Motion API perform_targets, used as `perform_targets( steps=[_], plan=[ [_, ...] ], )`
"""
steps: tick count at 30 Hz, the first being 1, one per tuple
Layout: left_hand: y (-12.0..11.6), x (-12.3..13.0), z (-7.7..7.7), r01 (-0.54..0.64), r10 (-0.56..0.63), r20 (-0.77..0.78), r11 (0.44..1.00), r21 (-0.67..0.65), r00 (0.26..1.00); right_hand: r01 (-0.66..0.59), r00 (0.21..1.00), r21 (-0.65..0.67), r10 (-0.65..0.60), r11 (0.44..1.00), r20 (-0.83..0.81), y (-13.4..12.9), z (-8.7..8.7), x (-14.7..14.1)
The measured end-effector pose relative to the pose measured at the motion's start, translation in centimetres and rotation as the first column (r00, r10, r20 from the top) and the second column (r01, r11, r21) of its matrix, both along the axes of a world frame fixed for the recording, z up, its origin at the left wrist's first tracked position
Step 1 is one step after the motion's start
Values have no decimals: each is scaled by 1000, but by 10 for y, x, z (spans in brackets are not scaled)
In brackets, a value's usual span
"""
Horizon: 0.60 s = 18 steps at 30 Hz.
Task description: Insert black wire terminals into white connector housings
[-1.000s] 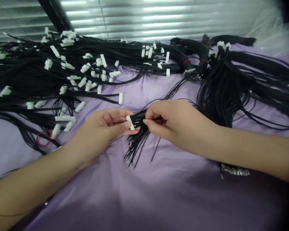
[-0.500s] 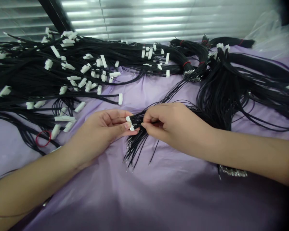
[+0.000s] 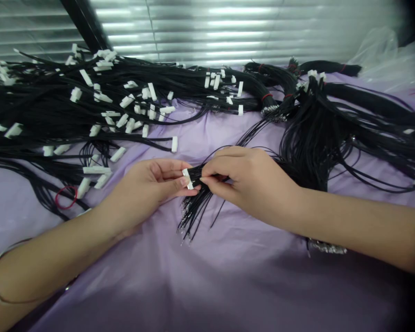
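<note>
Your left hand [image 3: 148, 186] pinches the small white connector [image 3: 187, 178] between thumb and fingertips, at the centre of the purple cloth [image 3: 228, 276]. Your right hand [image 3: 249, 182], just at 3 o'clock of the connector, has thumb and forefinger closed narrowly on a black wire [image 3: 196, 174] whose end meets the housing. Whether the terminal is already seated, the view does not show.

Keep the connector steady and square to the wire; hold it by its sides so your fingertips do not cover the openings. Grip the wire close to its tip, since a long free end is likely to buckle when pushed. Feed it straight in along the housing's axis, not at an angle.

The loose bundle of wires [image 3: 193, 210] fans out toward 6 o'clock from under your hands, its metal ends lying on the cloth; keep those strands clear of the one you hold. The pile of finished harnesses [image 3: 100, 99] lies at 10 o'clock, the unworked black bundles [image 3: 332, 124] at 2 o'clock, and a red rubber band [image 3: 65, 197] at 9 o'clock.
</note>
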<state>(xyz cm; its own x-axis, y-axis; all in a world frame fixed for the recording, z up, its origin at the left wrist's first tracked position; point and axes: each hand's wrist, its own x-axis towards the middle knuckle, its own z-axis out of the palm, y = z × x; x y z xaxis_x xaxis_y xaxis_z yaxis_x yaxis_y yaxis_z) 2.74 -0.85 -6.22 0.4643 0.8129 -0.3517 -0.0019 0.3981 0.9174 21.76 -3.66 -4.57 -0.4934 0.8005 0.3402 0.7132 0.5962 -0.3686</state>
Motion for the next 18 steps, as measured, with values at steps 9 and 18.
perform_targets(
  steps=[9,18],
  plan=[
    [2,1,2,6,-6,13,999,-31,1000,9,991,-28,-5,1000,133,-1,1,-5],
    [1,0,2,-3,2,-10,1000,-29,1000,-21,997,-63,26,998,71,3,-2,-6]
  ],
)
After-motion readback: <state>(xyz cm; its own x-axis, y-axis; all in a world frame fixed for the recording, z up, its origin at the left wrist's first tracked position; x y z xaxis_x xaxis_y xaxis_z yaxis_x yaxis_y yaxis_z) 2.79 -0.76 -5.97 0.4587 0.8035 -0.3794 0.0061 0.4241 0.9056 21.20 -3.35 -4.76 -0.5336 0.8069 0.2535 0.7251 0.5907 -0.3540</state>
